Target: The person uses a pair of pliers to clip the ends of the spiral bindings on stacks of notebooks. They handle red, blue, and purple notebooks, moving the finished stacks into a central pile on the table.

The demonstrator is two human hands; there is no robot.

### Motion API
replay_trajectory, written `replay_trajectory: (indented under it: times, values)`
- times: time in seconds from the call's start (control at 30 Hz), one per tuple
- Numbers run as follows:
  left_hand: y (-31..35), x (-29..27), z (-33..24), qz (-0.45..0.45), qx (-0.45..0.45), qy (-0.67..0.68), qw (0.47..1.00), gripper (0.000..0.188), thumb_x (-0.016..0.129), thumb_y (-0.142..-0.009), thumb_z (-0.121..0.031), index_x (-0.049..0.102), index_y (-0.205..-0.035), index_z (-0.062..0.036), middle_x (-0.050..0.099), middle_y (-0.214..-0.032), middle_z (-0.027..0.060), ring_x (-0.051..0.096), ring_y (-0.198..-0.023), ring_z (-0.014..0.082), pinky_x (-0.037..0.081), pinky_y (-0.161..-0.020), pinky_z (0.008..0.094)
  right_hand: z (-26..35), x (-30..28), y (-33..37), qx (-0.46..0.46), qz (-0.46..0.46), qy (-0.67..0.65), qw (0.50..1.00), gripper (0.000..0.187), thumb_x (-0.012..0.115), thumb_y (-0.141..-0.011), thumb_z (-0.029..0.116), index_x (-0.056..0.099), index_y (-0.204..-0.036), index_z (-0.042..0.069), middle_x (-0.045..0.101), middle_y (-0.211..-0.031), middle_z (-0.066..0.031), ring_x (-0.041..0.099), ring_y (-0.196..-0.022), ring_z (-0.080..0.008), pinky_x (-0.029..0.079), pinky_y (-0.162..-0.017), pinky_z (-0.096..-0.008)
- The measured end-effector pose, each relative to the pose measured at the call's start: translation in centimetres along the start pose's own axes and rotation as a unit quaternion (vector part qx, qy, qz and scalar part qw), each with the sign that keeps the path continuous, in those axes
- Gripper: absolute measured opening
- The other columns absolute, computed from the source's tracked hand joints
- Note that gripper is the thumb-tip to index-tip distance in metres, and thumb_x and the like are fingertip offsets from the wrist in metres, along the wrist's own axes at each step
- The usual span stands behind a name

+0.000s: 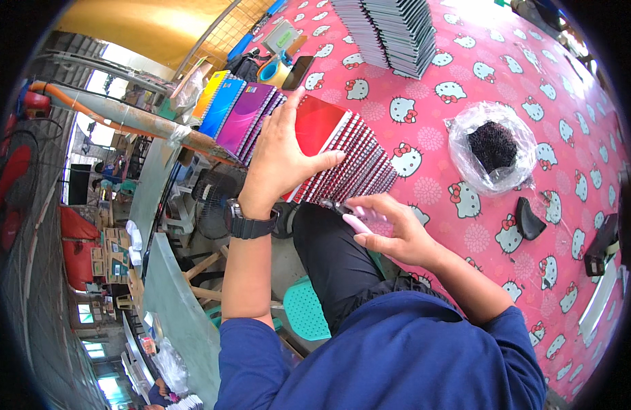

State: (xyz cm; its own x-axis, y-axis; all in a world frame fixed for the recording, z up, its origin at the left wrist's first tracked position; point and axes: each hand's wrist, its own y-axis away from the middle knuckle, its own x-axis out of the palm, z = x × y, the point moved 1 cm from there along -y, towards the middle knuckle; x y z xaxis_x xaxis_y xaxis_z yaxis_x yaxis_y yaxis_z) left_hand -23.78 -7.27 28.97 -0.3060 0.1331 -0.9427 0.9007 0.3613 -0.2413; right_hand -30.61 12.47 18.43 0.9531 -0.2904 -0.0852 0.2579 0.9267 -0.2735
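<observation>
one hand against red notebooks

Red nbks, purple nbks, pink tblcloth w/ wht cat ptrn.

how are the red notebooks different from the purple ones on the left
Colour: the red notebooks have a red cover, while the purple notebooks have a purple one with pinkish curves.
Place: the red notebooks lie to the right of the left hand, with its thumb over them; the purple notebooks lie to its left.
Both are stacked and spiral-bound.
</observation>
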Motion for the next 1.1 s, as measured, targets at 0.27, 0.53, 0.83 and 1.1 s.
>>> replay_trajectory:
  times: [0.27, 0.53, 0.83, 1.1]
  values:
    - [-0.9, 0.3, -0.3, 0.020, -0.028, 0.057, 0.998, 0.097, 0.074, -0.067, -0.055, 0.036, -0.136, 0.0030, 0.043, -0.135, 0.0245, 0.042, -0.126, 0.0320, 0.033, -0.104, 0.0399, -0.5, 0.5, -1.3, -0.209, -0.095, 0.262, 0.937, 0.061, 0.071, -0.064, 0.016, 0.053, -0.121, 0.006, 0.056, -0.110, -0.0106, 0.051, -0.096, -0.0276, 0.042, -0.085, -0.0395]
    - [-0.9, 1.3, -0.7, -0.020, -0.072, -0.012, 0.997, 0.095, 0.065, -0.072, -0.064, 0.038, -0.134, 0.0028, 0.045, -0.130, 0.0254, 0.045, -0.121, 0.0355, 0.036, -0.101, 0.0403, -0.9, -0.3, -1.3, -0.191, -0.055, 0.185, 0.962, 0.043, 0.069, -0.073, 0.012, 0.060, -0.114, 0.004, 0.061, -0.105, -0.0102, 0.057, -0.090, -0.0221, 0.048, -0.074, -0.0341]
    - [-0.6, 0.6, -0.3, 0.062, -0.043, 0.020, 0.997, 0.109, 0.079, -0.060, -0.053, 0.028, -0.139, 0.0028, 0.039, -0.135, 0.0253, 0.039, -0.126, 0.0359, 0.033, -0.105, 0.0409, -1.3, -0.2, -0.1, -0.018, -0.002, 0.016, 1.000, 0.046, 0.066, -0.074, 0.018, 0.056, -0.117, 0.005, 0.060, -0.106, -0.0080, 0.055, -0.096, -0.0200, 0.043, -0.084, -0.0349]
    - [-0.8, 0.5, -0.5, 0.077, -0.016, -0.011, 0.997, 0.115, 0.082, -0.056, -0.046, 0.021, -0.143, -0.0025, 0.038, -0.134, 0.0248, 0.040, -0.125, 0.0358, 0.034, -0.104, 0.0406, -1.9, 1.0, -0.7, -0.194, -0.121, 0.261, 0.938, 0.052, 0.070, -0.065, 0.016, 0.056, -0.115, 0.009, 0.056, -0.106, -0.0057, 0.051, -0.095, -0.0237, 0.039, -0.082, -0.0375]
